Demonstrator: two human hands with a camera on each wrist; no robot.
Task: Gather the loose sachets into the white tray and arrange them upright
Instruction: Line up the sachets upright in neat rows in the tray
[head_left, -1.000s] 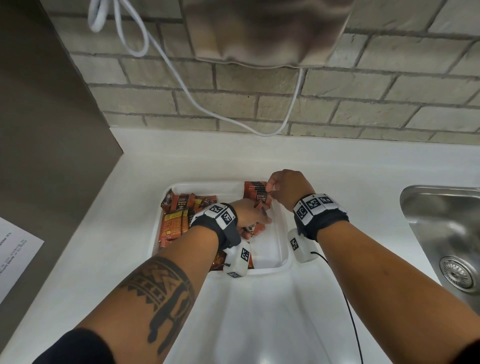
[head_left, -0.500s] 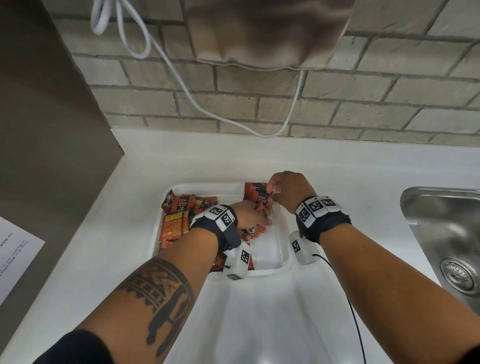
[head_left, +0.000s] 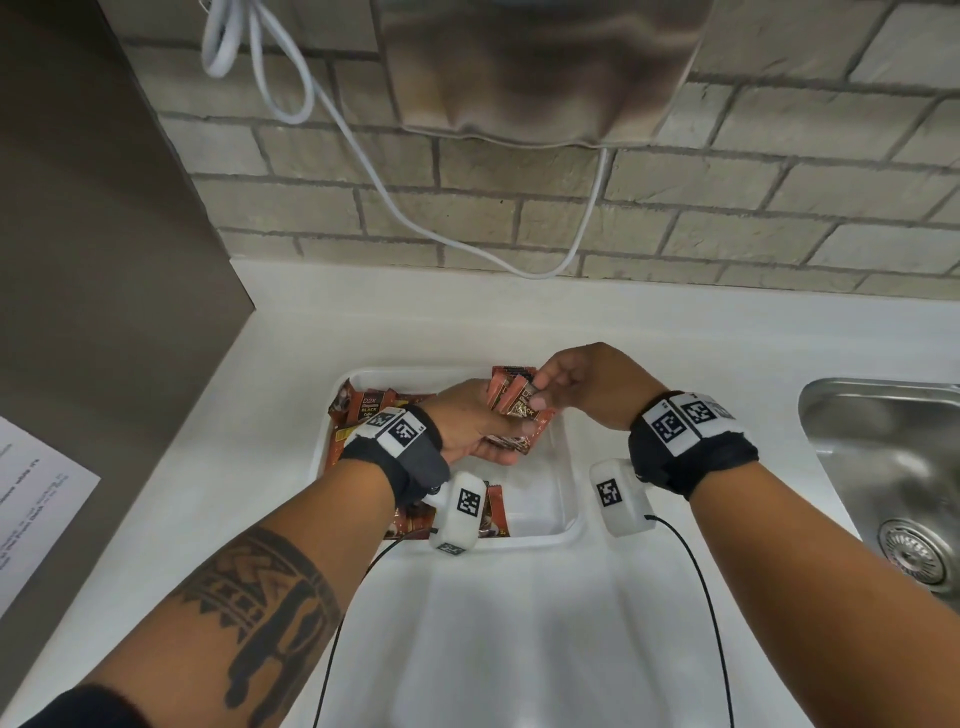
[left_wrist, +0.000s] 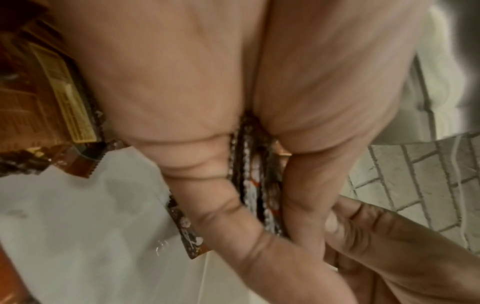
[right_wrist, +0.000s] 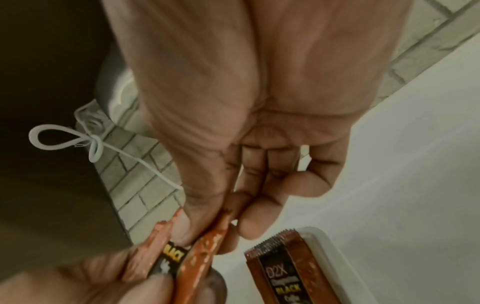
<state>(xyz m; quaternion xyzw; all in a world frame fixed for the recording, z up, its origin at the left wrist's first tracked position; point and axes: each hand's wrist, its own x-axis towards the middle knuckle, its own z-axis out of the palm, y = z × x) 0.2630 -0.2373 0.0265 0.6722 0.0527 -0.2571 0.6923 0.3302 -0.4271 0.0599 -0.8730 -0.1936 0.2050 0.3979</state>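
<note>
A white tray (head_left: 567, 519) stands on the counter. Orange-brown sachets (head_left: 370, 410) lie piled in its left side, and a few sachets (head_left: 511, 371) stand upright against its far wall. My left hand (head_left: 498, 441) hovers over the tray's middle and grips a bundle of sachets (head_left: 522, 415); the left wrist view shows the bundle's edges (left_wrist: 255, 185) between thumb and fingers. My right hand (head_left: 540, 395) pinches the top of one sachet (right_wrist: 207, 242) in that bundle. One upright sachet (right_wrist: 283, 273) stands by the tray rim (right_wrist: 333, 248).
A steel sink (head_left: 883, 467) lies at the right. A white cable (head_left: 395, 208) hangs on the brick wall under a metal unit (head_left: 540, 67). A dark panel (head_left: 104, 260) and a paper sheet (head_left: 36, 509) are at the left. White drainboard (head_left: 519, 623) lies in front.
My left hand has turned and raised the bundle a little, so more of it shows. My right thumb and fingers have shifted onto the bundle's top sachet.
</note>
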